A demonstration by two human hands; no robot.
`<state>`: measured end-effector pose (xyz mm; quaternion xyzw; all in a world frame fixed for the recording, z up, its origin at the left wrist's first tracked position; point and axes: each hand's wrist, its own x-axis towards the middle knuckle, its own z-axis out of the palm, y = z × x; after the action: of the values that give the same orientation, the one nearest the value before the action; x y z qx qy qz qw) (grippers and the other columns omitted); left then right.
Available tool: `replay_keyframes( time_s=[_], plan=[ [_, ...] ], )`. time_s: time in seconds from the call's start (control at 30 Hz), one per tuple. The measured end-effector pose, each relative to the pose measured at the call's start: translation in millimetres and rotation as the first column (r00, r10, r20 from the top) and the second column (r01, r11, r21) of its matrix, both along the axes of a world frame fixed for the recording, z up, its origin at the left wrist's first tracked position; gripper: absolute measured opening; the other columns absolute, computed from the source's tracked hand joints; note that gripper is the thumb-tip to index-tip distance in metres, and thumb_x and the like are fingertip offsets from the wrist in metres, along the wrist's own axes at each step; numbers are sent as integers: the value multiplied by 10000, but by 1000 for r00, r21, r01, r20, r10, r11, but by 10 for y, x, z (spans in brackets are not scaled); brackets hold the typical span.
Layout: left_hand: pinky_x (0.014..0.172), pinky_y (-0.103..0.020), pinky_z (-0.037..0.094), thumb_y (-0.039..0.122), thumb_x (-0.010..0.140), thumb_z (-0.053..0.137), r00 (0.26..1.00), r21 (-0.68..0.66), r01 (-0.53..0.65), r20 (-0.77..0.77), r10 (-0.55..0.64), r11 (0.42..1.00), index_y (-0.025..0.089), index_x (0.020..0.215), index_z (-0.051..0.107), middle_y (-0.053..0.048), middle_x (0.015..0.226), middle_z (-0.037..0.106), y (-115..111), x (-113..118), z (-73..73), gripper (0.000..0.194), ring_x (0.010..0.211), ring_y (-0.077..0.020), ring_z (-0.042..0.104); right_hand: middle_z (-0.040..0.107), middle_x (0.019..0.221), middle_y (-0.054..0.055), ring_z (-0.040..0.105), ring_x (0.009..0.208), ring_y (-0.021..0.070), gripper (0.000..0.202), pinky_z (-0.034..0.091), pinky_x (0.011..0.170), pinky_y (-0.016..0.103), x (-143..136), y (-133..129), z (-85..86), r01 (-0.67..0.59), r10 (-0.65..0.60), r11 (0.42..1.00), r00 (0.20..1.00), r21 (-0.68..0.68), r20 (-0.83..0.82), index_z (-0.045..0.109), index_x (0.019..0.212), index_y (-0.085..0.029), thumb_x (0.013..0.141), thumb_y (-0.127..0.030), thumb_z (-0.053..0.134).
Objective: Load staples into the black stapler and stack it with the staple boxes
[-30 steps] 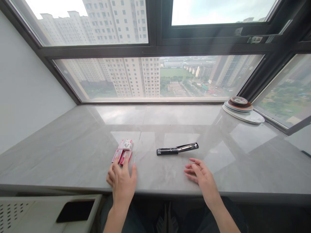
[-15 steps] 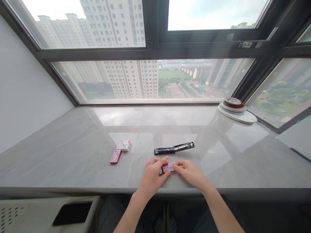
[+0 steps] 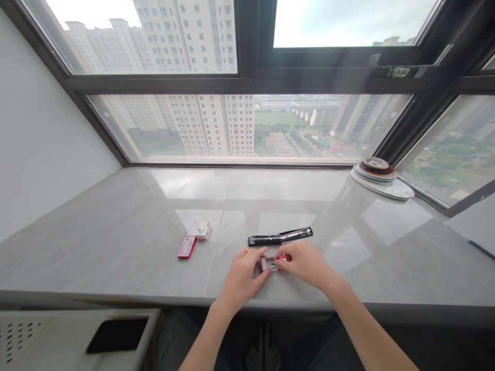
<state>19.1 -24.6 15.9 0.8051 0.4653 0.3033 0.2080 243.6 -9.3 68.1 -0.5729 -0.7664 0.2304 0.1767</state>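
A small red and white box [image 3: 264, 264] lies near the counter's front edge, its tray showing with small dark pieces inside. My left hand [image 3: 244, 275] grips the box's left end between thumb and fingers. Over the right part of the box, my right hand [image 3: 301, 262] has its fingertips pinched together; whatever they hold is too small to name. Just behind both hands is a black stapler [image 3: 266, 240], opened out with its metal channel showing. Further left, a white box [image 3: 202, 231] and a red box [image 3: 186, 247] sit close together.
Stacked plates [image 3: 381, 180] stand at the back right, by the window frame. Below the counter's front edge [image 3: 309, 307], at the lower left, a dark phone-like slab [image 3: 117, 335] rests on a pale perforated surface. A dark thin object lies at the far right.
The small box now shows its open tray, where its printed face showed before. My right hand has risen slightly and moved over the box. The view has shifted slightly.
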Motion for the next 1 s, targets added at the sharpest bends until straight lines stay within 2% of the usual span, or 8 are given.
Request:
replay_keyframes(
  time_s=[0.2,0.3,0.43,0.6,0.67,0.77,0.9,1.0],
  plan=[
    [1014,-428,510,225,868,744,1000,-8,-5,29,5,1000,333,1425,571,-29,1258,699,-8,-16,31,593,1148,-260,612,686,642,29,572,649,192,178,252,616,302,-275,163,82,-179,159,981,962,74,223,759,652,-264,755,-173,646],
    [1005,-425,511,233,868,747,999,-21,-5,37,6,1000,336,1418,575,-23,1236,706,-6,-20,37,586,1117,-258,616,669,648,8,555,638,172,152,282,617,283,-204,142,60,-152,147,987,984,47,104,756,742,-258,773,-186,625],
    [1011,-430,503,233,880,738,999,-38,8,45,-6,999,331,1414,574,-18,1227,703,4,-27,30,567,1103,-255,611,637,671,-23,536,636,148,151,347,609,252,123,62,-56,-82,73,994,990,-68,-124,748,886,-245,868,-293,606],
    [1037,-413,487,310,899,735,993,-48,-44,110,49,998,328,1427,550,-40,1291,657,-3,-30,29,559,1179,-256,608,627,738,-20,512,661,149,354,402,632,263,473,-47,-258,32,-55,994,976,-108,-212,729,1170,-239,913,-470,651],
    [982,-398,504,352,972,635,982,-79,-114,143,125,990,302,1396,567,-47,1151,691,0,-7,12,432,1079,-241,651,650,793,-10,518,682,152,455,419,641,268,472,-88,-294,33,-61,992,971,-121,-232,714,1231,-238,869,-514,715],
    [895,-386,500,313,1031,505,971,-113,-179,139,194,977,274,1312,600,-22,929,712,18,64,-32,300,914,-227,681,681,861,4,541,718,155,389,434,662,270,346,-145,-290,-9,-19,994,968,-112,-248,750,1130,-237,849,-506,745],
    [850,-371,475,293,1027,492,963,-123,-221,132,237,967,250,1184,616,-13,873,724,20,139,-63,204,856,-222,683,606,717,-26,515,659,149,327,382,603,262,161,-207,-214,-3,-17,995,981,-98,-195,765,1086,-260,851,-485,739],
    [808,-347,471,328,1011,532,965,-157,-196,147,219,968,250,1132,624,-2,851,728,-6,128,-42,170,777,-200,664,570,683,-42,499,628,143,328,352,589,257,91,-236,-160,6,-20,997,986,-81,-164,762,1130,-302,860,-486,732]
  ],
)
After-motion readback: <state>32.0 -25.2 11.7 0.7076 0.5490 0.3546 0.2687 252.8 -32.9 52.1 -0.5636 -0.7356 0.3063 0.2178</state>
